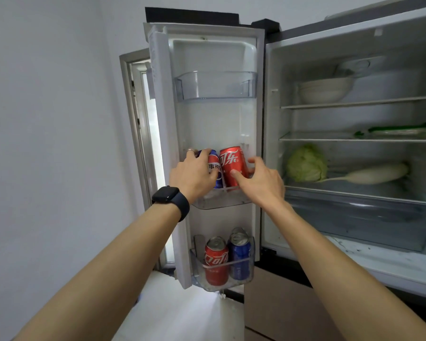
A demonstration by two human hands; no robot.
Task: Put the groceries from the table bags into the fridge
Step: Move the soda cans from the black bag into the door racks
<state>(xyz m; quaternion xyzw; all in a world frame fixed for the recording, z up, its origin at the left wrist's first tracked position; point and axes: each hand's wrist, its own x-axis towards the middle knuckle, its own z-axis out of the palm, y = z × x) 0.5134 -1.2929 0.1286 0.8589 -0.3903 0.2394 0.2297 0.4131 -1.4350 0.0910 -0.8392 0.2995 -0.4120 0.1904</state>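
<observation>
At the middle bin of the open fridge door, both hands are on drink cans: the left hand [193, 174], with a black smartwatch [170, 199] on its wrist and a ring on one finger, is wrapped around a blue cola can with a red, white and blue label [216, 168], while the right hand [262, 178] has its thumb pressed on the front of a red cola can with white lettering [233, 164] and its fingers curled around the can's right side. The two cans stand upright and side by side, touching, the blue one on the left, with their bases behind the clear plastic middle door bin [221, 198]. Above it a clear upper door bin [215, 86] hangs on the white fridge door [215, 124]. Below, the clear lower door bin [223, 271] holds another red can [216, 260] on the left and another blue can [240, 257] on the right, both upright with silver tops showing. To the right, inside the fridge compartment, stacked white bowls [326, 89] sit on the top shelf, a green wrapped package [401, 130] lies on the next shelf, and a pale green cabbage [306, 163] rests beside a long white radish [376, 174] on the shelf under it, above a clear drawer [359, 215].
</observation>
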